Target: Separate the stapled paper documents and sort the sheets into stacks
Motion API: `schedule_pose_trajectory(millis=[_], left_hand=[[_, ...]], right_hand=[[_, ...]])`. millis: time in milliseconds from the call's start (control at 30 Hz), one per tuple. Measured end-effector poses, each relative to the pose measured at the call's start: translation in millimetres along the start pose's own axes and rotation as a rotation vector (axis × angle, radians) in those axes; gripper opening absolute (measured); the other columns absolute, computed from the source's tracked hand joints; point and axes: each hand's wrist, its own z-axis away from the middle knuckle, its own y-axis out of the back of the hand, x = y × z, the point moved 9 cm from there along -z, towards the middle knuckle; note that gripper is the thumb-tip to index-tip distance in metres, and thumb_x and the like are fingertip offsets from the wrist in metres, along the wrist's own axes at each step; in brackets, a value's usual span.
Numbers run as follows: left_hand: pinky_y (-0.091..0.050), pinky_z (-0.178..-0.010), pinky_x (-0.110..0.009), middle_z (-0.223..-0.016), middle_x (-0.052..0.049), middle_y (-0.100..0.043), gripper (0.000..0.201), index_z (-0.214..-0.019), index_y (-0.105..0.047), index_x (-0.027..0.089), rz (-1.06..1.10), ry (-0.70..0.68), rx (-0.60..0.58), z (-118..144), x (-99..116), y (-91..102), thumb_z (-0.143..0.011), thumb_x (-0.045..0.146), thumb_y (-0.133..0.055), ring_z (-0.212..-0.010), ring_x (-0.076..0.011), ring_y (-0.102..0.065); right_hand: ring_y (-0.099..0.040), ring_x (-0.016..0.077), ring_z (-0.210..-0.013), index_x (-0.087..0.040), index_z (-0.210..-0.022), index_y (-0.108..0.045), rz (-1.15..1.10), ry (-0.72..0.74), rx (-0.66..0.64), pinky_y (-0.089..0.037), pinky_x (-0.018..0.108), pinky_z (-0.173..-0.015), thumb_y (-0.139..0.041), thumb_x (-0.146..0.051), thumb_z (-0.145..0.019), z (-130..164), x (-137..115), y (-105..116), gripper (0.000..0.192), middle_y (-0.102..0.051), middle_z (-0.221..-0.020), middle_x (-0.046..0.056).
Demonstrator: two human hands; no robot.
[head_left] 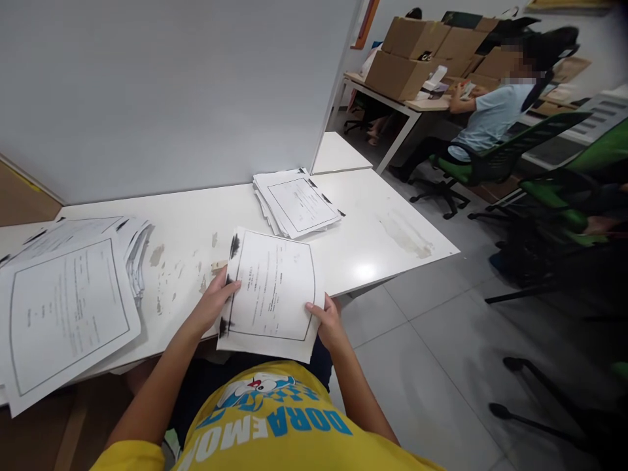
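Your bare left forearm (164, 369) slanted up toward one o'clock, and your bare right forearm (362, 386) toward eleven, so the two converged ahead of your torso (275, 425). Your left hand (218, 297) sat a little farther out than your right hand (331, 322), well apart from it. Both were closed in a thumb-on-top grip: the left thumb (232, 286) pointed to about three o'clock, the right thumb (314, 309) to about ten, with most of your other fingers hidden underneath
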Motion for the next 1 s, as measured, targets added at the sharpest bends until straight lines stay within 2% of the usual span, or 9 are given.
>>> schedule_pose_trajectory(millis=[133,267,367,467,533,600,700,833,1000], left_hand=[[-0.041,-0.114,-0.046,-0.147,-0.007,-0.055,0.067,-0.145,-0.050,0.029,-0.038,-0.065,-0.105,-11,13,-25.6,-0.084,0.049,-0.065,-0.143,-0.0328,-0.042],[-0.049,-0.104,-0.045,-0.128,-0.010,-0.068,0.057,-0.132,-0.062,0.026,-0.143,-0.093,-0.068,-22,20,-33.0,-0.080,0.046,-0.070,-0.130,-0.0325,-0.055],[-0.055,-0.090,-0.039,-0.115,-0.010,-0.071,0.057,-0.134,-0.060,0.027,-0.199,-0.083,-0.148,-23,24,-37.7,-0.081,0.044,-0.070,-0.109,-0.0271,-0.067],[-0.056,-0.080,-0.037,-0.108,-0.009,-0.072,0.062,-0.143,-0.052,0.028,-0.270,-0.047,-0.242,-17,24,-39.1,-0.084,0.043,-0.066,-0.090,-0.0232,-0.070],[-0.055,-0.085,-0.039,-0.113,-0.009,-0.072,0.065,-0.146,-0.049,0.030,-0.354,-0.058,-0.261,-12,20,-39.1,-0.084,0.043,-0.066,-0.098,-0.0264,-0.070],[-0.052,-0.097,-0.042,-0.131,-0.008,-0.066,0.065,-0.146,-0.049,0.032,-0.404,-0.090,-0.244,-10,15,-40.3,-0.084,0.044,-0.065,-0.118,-0.0305,-0.063],[-0.043,-0.111,-0.043,-0.147,-0.006,-0.055,0.057,-0.143,-0.052,0.030,-0.355,-0.137,-0.197,-16,7,-44.7,-0.088,0.043,-0.059,-0.136,-0.0304,-0.051],[-0.037,-0.116,-0.047,-0.145,-0.009,-0.057,0.050,-0.137,-0.058,0.023,-0.307,-0.153,-0.214,-33,2,-54.7,-0.088,0.036,-0.056,-0.137,-0.0295,-0.050],[-0.039,-0.115,-0.047,-0.142,-0.008,-0.060,0.048,-0.136,-0.059,0.026,-0.294,-0.173,-0.289,-46,10,-60.6,-0.088,0.027,-0.056,-0.135,-0.0266,-0.051]], right_hand=[[-0.073,0.0273,-0.082,-0.019,-0.092,-0.073,-0.042,-0.060,0.003,-0.059,0.041,-0.079,-0.086,-0.046,-0.058,4,4,25,0.045,-0.078,-0.085,0.007],[-0.072,0.0294,-0.094,-0.018,-0.100,-0.074,0.056,-0.138,-0.032,-0.057,0.045,-0.089,-0.089,-0.038,-0.057,15,10,35,0.049,-0.079,-0.095,0.009],[-0.072,0.0295,-0.096,-0.018,-0.105,-0.073,0.055,-0.118,0.106,-0.056,0.049,-0.093,-0.090,-0.036,-0.054,17,7,51,0.057,-0.078,-0.097,0.009],[-0.071,0.0295,-0.100,-0.017,-0.105,-0.073,0.023,-0.028,0.257,-0.052,0.051,-0.100,-0.089,-0.039,-0.055,13,-3,67,0.057,-0.078,-0.097,0.010],[-0.069,0.0279,-0.107,-0.018,-0.112,-0.072,0.011,0.054,0.305,-0.047,0.050,-0.108,-0.086,-0.039,-0.060,11,-11,73,0.058,-0.077,-0.104,0.010],[-0.068,0.0266,-0.112,-0.019,-0.120,-0.069,-0.004,0.107,0.318,-0.043,0.050,-0.113,-0.084,-0.037,-0.064,9,-15,74,0.061,-0.076,-0.110,0.009],[-0.067,0.0266,-0.114,-0.020,-0.127,-0.065,-0.033,0.101,0.320,-0.043,0.051,-0.114,-0.083,-0.035,-0.066,10,-9,72,0.065,-0.075,-0.114,0.009],[-0.067,0.0262,-0.116,-0.021,-0.132,-0.061,-0.051,0.048,0.327,-0.043,0.051,-0.115,-0.081,-0.035,-0.069,15,10,68,0.068,-0.073,-0.120,0.007],[-0.067,0.0240,-0.117,-0.018,-0.132,-0.061,-0.078,0.088,0.365,-0.044,0.047,-0.115,-0.079,-0.033,-0.073,14,18,70,0.064,-0.073,-0.120,0.007]])
